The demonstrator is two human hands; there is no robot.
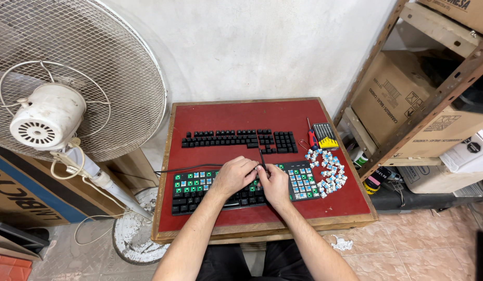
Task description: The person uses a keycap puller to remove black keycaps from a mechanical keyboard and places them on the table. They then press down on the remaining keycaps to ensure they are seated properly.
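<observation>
A thin black tool [262,160] is pinched in the grip of the right hand [276,183], with the fingers of the left hand [234,176] closed against the same spot from the other side. The tool is held roughly upright over the keyboard [199,188], its long axis leaning slightly away from the person, tip down among the keys.

The keyboard lies across the near half of the red desk [241,113], long axis left to right; many of its caps are off, so green and blue switches are exposed at its left and right ends. Beyond the keyboard, a row of loose black keycaps [236,139] is laid out parallel to it. Just right of the keyboard a heap of pale blue switches [329,171] is piled — above it, a small screwdriver set [324,136] is seen in its open case. Left of the desk, a white pedestal fan [48,117] stands.
</observation>
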